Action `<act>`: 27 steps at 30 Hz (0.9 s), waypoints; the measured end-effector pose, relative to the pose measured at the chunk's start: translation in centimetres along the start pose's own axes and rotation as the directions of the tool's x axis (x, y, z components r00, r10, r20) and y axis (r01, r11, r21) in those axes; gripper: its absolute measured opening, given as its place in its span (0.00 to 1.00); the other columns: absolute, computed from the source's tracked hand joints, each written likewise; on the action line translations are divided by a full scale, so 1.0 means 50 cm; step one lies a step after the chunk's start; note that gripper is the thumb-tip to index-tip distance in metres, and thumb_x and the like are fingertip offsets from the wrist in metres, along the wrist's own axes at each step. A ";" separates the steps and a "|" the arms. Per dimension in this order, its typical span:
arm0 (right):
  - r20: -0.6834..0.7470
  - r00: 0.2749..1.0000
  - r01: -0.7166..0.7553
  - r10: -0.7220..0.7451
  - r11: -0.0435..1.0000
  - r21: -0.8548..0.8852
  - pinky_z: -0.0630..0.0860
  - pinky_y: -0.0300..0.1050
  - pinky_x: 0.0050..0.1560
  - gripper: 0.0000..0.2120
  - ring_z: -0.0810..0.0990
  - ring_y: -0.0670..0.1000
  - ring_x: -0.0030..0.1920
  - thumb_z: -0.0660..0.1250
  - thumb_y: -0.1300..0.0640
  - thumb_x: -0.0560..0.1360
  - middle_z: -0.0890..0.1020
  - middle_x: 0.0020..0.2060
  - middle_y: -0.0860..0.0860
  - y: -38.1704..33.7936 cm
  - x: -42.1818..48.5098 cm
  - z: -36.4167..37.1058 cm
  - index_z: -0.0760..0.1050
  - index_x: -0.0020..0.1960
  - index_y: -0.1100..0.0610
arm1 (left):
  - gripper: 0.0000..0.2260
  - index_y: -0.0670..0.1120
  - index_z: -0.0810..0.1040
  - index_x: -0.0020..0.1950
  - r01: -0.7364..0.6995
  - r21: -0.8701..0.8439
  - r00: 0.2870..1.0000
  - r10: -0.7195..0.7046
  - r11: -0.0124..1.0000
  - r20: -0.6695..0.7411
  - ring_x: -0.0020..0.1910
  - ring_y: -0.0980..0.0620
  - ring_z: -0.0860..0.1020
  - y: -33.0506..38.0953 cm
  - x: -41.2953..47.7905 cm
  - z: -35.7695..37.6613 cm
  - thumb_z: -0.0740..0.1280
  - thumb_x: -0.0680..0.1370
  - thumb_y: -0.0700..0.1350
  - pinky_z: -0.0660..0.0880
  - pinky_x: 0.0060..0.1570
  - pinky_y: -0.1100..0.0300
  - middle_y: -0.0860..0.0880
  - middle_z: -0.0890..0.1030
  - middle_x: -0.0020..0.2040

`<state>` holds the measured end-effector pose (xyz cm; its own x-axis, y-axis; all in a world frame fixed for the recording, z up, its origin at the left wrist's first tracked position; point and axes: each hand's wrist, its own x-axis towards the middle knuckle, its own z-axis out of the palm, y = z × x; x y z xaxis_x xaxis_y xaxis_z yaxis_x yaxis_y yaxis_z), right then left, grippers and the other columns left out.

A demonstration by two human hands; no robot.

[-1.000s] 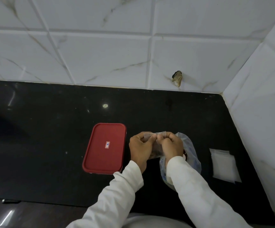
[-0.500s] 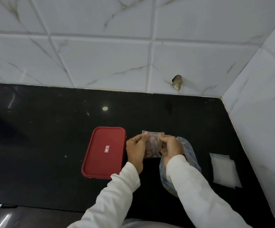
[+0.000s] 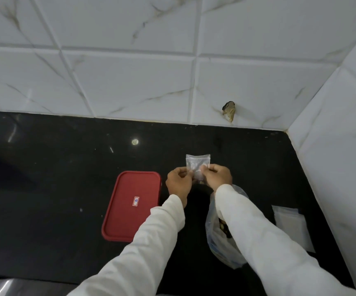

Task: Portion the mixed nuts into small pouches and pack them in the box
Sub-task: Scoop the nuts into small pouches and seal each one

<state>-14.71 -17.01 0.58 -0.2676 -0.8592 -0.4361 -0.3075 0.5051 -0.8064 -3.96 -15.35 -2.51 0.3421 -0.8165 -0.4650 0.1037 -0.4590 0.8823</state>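
Above the black worktop point(image 3: 66, 189), the left hand point(image 3: 179, 184) and right hand point(image 3: 216, 178) pinch a small clear pouch point(image 3: 198, 162) of nuts, seemingly sealing it, after which the closed red box point(image 3: 132, 206) alongside needs opening.

We see a red rectangular plastic box point(image 3: 130, 184) with a small white label point(image 3: 136, 202), a glossy black stone counter point(image 3: 45, 189), white wall tiles point(image 3: 130, 82) veined grey-brown, a small clear plastic pouch point(image 3: 198, 161) and our white sleeves point(image 3: 151, 242).

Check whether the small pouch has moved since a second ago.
Yes. The small pouch has shifted toward the tiled wall; its top now lies beyond the far edge of the red box.
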 end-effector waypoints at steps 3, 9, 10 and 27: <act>0.003 1.000 -0.002 0.002 0.997 -0.076 0.79 0.49 0.56 0.08 0.81 0.49 0.49 0.70 0.51 0.75 0.82 0.45 0.45 0.006 0.033 0.017 0.81 0.54 0.51 | 0.04 0.46 0.81 0.54 -0.043 0.048 0.991 0.048 0.998 -0.123 0.46 0.54 0.83 0.002 0.020 0.015 0.70 0.80 0.41 0.78 0.41 0.66 0.50 0.84 0.46; -0.028 0.999 -0.027 0.020 0.959 -0.281 0.80 0.45 0.48 0.05 0.83 0.51 0.44 0.71 0.53 0.75 0.85 0.43 0.51 0.019 0.081 0.045 0.83 0.47 0.54 | 0.04 0.44 0.81 0.52 -0.010 0.211 0.987 0.043 0.977 -0.153 0.47 0.51 0.84 -0.013 0.065 0.030 0.70 0.79 0.38 0.77 0.41 0.64 0.49 0.83 0.46; -0.032 0.999 -0.029 0.019 0.948 -0.316 0.80 0.45 0.47 0.05 0.82 0.51 0.44 0.71 0.53 0.75 0.84 0.43 0.51 0.021 0.085 0.049 0.83 0.47 0.54 | 0.05 0.44 0.82 0.53 -0.001 0.242 0.989 0.038 0.970 -0.146 0.48 0.50 0.84 -0.019 0.072 0.029 0.70 0.79 0.38 0.78 0.44 0.62 0.48 0.84 0.47; 0.452 0.892 0.412 -0.002 0.412 -0.813 0.55 0.54 0.75 0.40 0.41 0.55 0.78 0.62 0.59 0.79 0.40 0.78 0.54 0.064 0.032 0.085 0.37 0.79 0.55 | 0.40 0.46 0.39 0.83 -0.498 0.859 0.864 0.153 0.122 0.479 0.82 0.44 0.39 -0.112 0.046 -0.010 0.59 0.82 0.61 0.43 0.80 0.43 0.45 0.40 0.83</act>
<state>-12.24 -17.11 -4.42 0.1744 -0.8044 -0.5679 -0.9790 -0.0799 -0.1875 -3.30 -14.49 -8.51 -0.1360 -0.9436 -0.3020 -0.9596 0.0497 0.2770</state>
